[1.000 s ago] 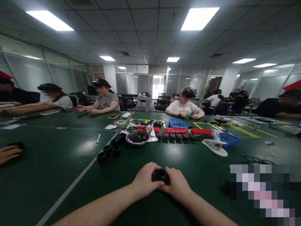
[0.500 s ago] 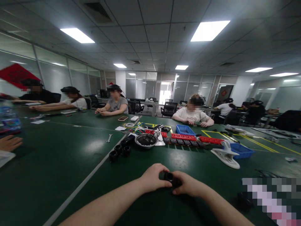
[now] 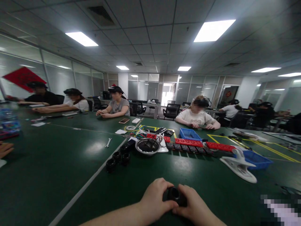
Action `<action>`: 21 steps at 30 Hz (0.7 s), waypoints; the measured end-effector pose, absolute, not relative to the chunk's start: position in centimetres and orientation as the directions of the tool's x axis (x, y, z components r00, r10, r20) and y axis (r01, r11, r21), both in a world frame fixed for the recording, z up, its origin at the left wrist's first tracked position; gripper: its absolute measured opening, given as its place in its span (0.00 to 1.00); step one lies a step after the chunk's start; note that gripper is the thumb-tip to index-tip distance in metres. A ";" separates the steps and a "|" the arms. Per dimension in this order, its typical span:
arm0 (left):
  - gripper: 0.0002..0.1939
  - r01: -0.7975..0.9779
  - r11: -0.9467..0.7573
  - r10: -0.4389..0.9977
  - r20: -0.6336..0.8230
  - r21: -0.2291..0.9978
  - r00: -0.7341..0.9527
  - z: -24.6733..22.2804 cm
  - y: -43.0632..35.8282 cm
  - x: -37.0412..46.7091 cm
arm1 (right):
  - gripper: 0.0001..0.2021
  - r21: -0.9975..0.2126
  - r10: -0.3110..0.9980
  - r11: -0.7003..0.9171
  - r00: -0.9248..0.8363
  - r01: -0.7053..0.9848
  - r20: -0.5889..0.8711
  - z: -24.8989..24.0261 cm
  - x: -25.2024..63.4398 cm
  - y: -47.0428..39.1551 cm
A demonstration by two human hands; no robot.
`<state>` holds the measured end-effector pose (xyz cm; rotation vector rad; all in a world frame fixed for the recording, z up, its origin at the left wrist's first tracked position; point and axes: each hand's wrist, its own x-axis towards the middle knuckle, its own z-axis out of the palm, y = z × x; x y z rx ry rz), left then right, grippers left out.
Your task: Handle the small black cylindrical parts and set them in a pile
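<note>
the left hand [image 3: 154, 197] and right hand [image 3: 195, 204] curl, partly closed, around one black round part [image 3: 174, 193] at lower centre. the step seems two-handed holding; next move probably calls for steadiness. similar black parts [image 3: 111, 164] sit left of centre.

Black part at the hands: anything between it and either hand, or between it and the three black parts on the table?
Nothing visible separates the black part from the left hand or right hand; both hold it. Toward the three black parts, only the left hand itself visibly intervenes.
</note>
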<state>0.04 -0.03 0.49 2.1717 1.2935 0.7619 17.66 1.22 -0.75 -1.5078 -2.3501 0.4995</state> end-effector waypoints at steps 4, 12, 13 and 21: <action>0.21 0.671 -0.428 0.900 0.221 0.605 0.375 0.8 -0.1 0.1 | 0.11 -0.353 0.919 0.395 -0.362 0.848 0.158 -0.7 16.8 0.5; 0.22 0.503 -0.610 0.744 0.222 0.612 0.631 1.3 0.6 -1.4 | 0.19 -0.630 0.806 0.441 -0.591 0.640 -0.036 1.2 18.4 1.1; 0.22 0.494 -0.618 0.734 0.225 0.612 0.641 1.3 0.7 -1.5 | 0.17 -0.658 0.790 0.431 -0.610 0.617 -0.055 1.4 18.6 1.2; 0.22 0.640 -0.450 0.880 0.185 0.623 0.438 0.7 -0.1 -0.4 | 0.16 -0.411 0.920 0.363 -0.392 0.836 0.015 0.2 16.9 0.6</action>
